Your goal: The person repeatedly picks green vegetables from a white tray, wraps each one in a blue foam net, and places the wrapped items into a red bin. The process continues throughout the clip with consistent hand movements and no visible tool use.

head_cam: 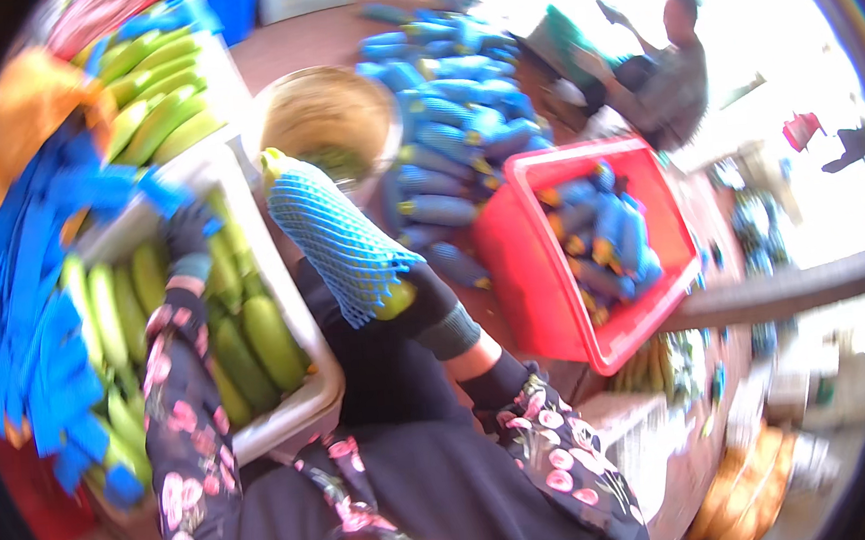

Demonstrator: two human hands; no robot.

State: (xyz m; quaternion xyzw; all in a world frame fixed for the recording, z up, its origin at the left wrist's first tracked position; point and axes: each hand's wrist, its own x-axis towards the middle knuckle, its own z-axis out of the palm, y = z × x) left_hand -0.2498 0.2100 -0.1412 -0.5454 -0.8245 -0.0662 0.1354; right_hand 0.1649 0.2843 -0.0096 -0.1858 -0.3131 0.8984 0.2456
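My right hand [438,294], in a dark glove, grips the lower end of a green gourd [402,300]. A blue foam net sleeve [332,232] covers most of that gourd, leaving both ends bare. At the left, my gloved left hand [186,231] is blurred over a white crate [328,386]. Its fingers are on a blue net sleeve [164,192], beside a heap of flat blue sleeves [24,298]. Long green gourds [268,342] without sleeves lie in the crate, on both sides of my left forearm.
Beyond my right hand stand a round tub [319,101] and a pile of sleeved gourds [452,118]. A red bin [511,264] at the right holds more. Another crate's gourds [164,93] lie at the upper left. A seated person [660,81] is at the upper right.
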